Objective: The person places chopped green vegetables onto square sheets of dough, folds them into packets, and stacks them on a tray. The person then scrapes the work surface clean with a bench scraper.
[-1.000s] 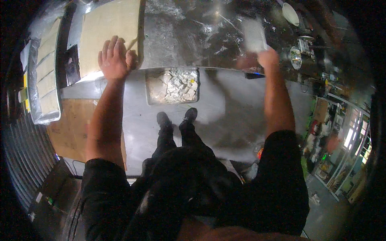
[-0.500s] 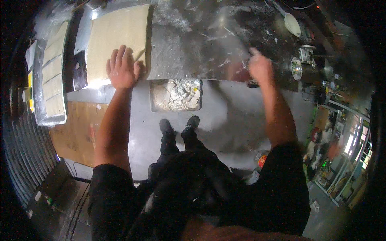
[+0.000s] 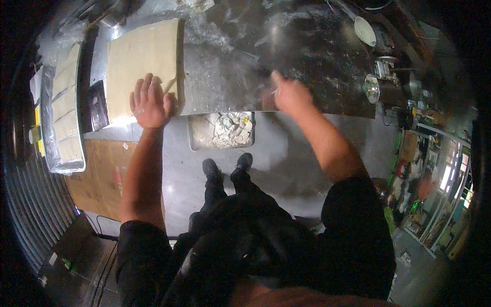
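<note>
A thick, pale, folded sheet of dough [image 3: 143, 56] lies on the floured dark metal worktop [image 3: 220, 82], at its left. My left hand [image 3: 150, 102] rests flat on its near right corner, fingers spread. To the right, over the bare metal, my right hand [image 3: 291, 94] is closed round what looks like a knife. Its long thin blade [image 3: 250, 54] points away and to the left, blurred by motion and hard to make out. The handle is hidden in my fist. A gap of worktop separates the blade from the dough.
Left of the dough stands a plastic-lined tray [image 3: 76, 165] with several dough strips [image 3: 65, 107]. Below the worktop's front edge sits a bin [image 3: 191, 138] of whitish scraps. A white oval dish [image 3: 365, 31] and a metal container [image 3: 372, 89] stand at the right. Cardboard [image 3: 102, 174] covers floor at the left.
My right hand has swept left across the worktop with the knife, nearer the dough. My left hand stays on the dough's corner. The whole view has shifted slightly.
</note>
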`<state>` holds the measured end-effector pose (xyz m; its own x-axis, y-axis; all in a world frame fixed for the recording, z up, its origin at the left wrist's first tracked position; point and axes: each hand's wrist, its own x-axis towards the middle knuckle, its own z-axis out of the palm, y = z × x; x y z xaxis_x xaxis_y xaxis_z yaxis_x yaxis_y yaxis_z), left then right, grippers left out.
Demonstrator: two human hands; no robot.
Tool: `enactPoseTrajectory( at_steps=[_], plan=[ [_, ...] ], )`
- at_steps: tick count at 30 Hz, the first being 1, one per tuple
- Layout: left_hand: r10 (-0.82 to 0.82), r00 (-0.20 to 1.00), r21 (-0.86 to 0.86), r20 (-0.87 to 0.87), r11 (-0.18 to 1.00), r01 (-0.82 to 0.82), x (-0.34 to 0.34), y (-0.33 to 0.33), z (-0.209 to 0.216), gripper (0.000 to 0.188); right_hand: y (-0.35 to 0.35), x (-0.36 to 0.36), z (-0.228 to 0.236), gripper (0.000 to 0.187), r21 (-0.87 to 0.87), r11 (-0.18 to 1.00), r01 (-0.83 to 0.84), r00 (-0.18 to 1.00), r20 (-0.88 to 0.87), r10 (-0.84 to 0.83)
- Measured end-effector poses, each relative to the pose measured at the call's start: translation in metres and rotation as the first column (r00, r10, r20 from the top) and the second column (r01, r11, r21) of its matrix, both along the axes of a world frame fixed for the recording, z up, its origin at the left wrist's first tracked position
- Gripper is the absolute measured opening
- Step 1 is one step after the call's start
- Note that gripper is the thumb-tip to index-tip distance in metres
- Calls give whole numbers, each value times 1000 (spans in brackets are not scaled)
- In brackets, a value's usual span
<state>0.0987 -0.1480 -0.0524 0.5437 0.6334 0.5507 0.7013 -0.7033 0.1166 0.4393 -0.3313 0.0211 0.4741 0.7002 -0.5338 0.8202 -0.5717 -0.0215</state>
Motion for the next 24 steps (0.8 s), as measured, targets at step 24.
enactPoseTrajectory(
  at_steps=[24],
  plan=[
    [48,997,-139,-67,989,-57,-11,-1,-10,56,-87,-130,5,47,100,992,-77,993,-77,85]
  ],
)
